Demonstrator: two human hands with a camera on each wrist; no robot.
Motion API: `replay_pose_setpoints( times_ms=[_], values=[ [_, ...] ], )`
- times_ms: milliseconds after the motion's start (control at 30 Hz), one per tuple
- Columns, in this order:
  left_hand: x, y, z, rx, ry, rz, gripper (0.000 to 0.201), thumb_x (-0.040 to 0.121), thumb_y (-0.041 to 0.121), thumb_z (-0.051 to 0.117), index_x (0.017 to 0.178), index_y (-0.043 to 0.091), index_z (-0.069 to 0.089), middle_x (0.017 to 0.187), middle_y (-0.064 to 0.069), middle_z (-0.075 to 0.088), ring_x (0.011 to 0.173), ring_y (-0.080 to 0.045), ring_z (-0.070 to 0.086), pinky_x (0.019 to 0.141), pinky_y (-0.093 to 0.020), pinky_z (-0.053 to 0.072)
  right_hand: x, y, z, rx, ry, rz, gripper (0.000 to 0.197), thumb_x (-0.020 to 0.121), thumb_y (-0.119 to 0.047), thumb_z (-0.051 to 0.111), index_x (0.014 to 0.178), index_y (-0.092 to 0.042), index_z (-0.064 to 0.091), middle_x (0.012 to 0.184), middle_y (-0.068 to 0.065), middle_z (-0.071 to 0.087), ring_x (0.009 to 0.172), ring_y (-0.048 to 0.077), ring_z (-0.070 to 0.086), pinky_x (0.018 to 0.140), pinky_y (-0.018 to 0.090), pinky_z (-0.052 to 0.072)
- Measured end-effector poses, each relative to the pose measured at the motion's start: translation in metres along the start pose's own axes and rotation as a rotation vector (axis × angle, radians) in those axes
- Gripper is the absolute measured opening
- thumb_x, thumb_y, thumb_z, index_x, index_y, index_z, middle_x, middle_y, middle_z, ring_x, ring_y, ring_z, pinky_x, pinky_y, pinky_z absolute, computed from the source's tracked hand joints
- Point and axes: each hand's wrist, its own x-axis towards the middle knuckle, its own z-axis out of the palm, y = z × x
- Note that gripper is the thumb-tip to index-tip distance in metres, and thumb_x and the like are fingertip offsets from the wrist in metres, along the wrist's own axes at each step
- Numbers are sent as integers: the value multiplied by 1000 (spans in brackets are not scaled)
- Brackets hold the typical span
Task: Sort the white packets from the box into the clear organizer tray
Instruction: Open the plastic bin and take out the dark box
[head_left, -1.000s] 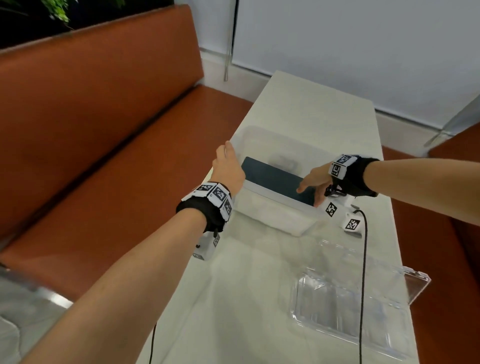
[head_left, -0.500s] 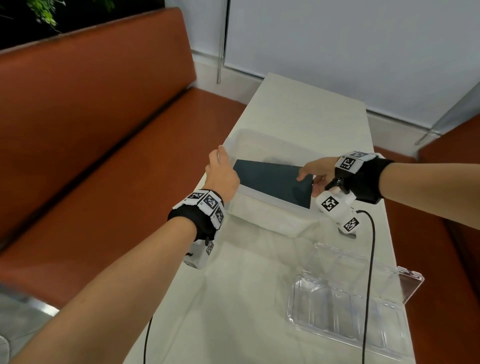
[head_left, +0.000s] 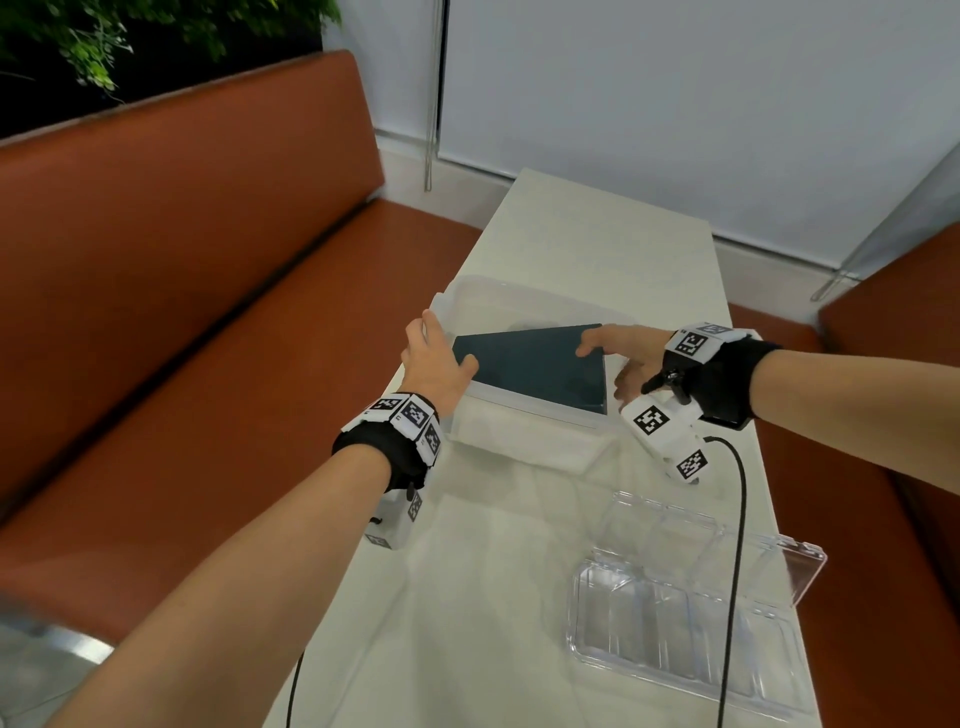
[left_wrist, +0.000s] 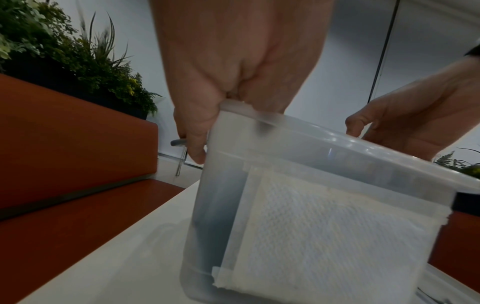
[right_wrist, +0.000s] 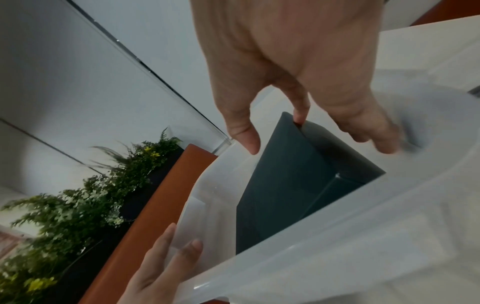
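your left hand (head_left: 434, 364) steadies the translucent plastic bin (head_left: 524, 431) by its left rim, thumb curled over the edge and fingers down the outer wall, so it grips the bin. your right hand (head_left: 626, 358) has its fingertips on the far right corner of the dark teal box (head_left: 540, 371), which sits tilted inside the bin; whether those fingers pinch the corner or only press it, i cannot tell. no white packets show; they are probably inside that box. the box looks like stiff card, light and smooth, so take it by two opposite edges rather than one corner, which may slip. the clear organizer tray (head_left: 675, 639) lies open near you on the white table (head_left: 597, 234), well apart from the bin; it looks thin, brittle and easy to skid. a white textured pad (left_wrist: 324, 236) shows through the bin wall. no brand, label or writing is readable anywhere.
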Motion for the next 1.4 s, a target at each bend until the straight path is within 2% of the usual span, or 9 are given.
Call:
replay_pose_setpoints(
  times_ms=[167, 267, 400, 533, 700, 833, 1000, 1200, 1400],
  values=[
    [0, 1, -1, 8, 9, 3, 74, 97, 24, 52, 152, 4, 7, 152, -14, 15, 133, -34, 32, 110, -40, 32, 8, -1, 20, 146, 37, 50, 73, 84, -25, 68, 143, -6, 31, 140, 13, 40, 123, 34, 46, 98, 45, 43],
    [-1, 2, -1, 9, 19, 1, 73, 97, 23, 52, 152, 4, 8, 151, -14, 16, 131, -33, 34, 109, -39, 32, 7, -3, 25, 30, 129, -6, 74, 75, -33, 77, 134, -5, 43, 130, 10, 47, 110, 28, 51, 83, 39, 47],
    [-2, 3, 1, 11, 35, 3, 72, 97, 22, 52, 152, 3, 8, 151, -14, 17, 130, -33, 35, 109, -39, 32, 9, 2, 14, 33, 98, -53, 55, 82, -31, 71, 128, -4, 55, 129, 12, 57, 123, 33, 54, 103, 45, 45],
    [-2, 4, 0, 26, 37, 4, 70, 98, 19, 50, 151, 2, 8, 151, -15, 16, 132, -34, 34, 110, -39, 31, 7, -1, 11, 97, 134, -57, 22, 79, -20, 73, 93, -14, 57, 122, 13, 56, 108, 30, 57, 95, 45, 50],
    [-3, 4, 0, 35, 40, 1, 67, 99, 20, 48, 151, 2, 9, 151, -15, 18, 130, -36, 36, 110, -40, 33, -2, -17, 27, 127, 233, -129, 69, 75, -25, 76, 129, -11, 35, 117, 10, 42, 100, 25, 44, 60, 32, 40],
    [-3, 4, 0, 28, 33, -15, 67, 100, 21, 46, 152, 3, 9, 150, -15, 19, 130, -36, 36, 107, -40, 35, -6, -15, 31, 182, 249, -165, 63, 74, -23, 78, 121, -4, 41, 114, 15, 49, 104, 29, 54, 86, 49, 51],
    [-2, 4, -4, 16, 10, -30, 69, 99, 25, 49, 152, 5, 9, 151, -15, 19, 131, -35, 38, 105, -40, 38, -32, -18, 26, 187, 292, -238, 63, 74, -23, 78, 121, -11, 38, 110, 10, 42, 97, 27, 47, 55, 36, 41],
    [-9, 13, -20, 50, 34, -11, 73, 98, 47, 44, 153, 12, 10, 156, -14, 16, 139, -35, 31, 110, -53, 33, -82, -14, -13, 297, 406, -369, 62, 70, -25, 80, 115, -16, 38, 120, 13, 50, 109, 32, 56, 85, 51, 54],
    [-28, 43, -44, -73, 87, 258, 66, 99, 51, 37, 148, 8, 28, 148, -15, 37, 133, -31, 40, 105, -40, 33, -139, 0, -40, 553, 349, -463, 48, 74, -25, 76, 104, -23, 39, 102, 3, 53, 79, 21, 58, 45, 35, 52]
  ],
)
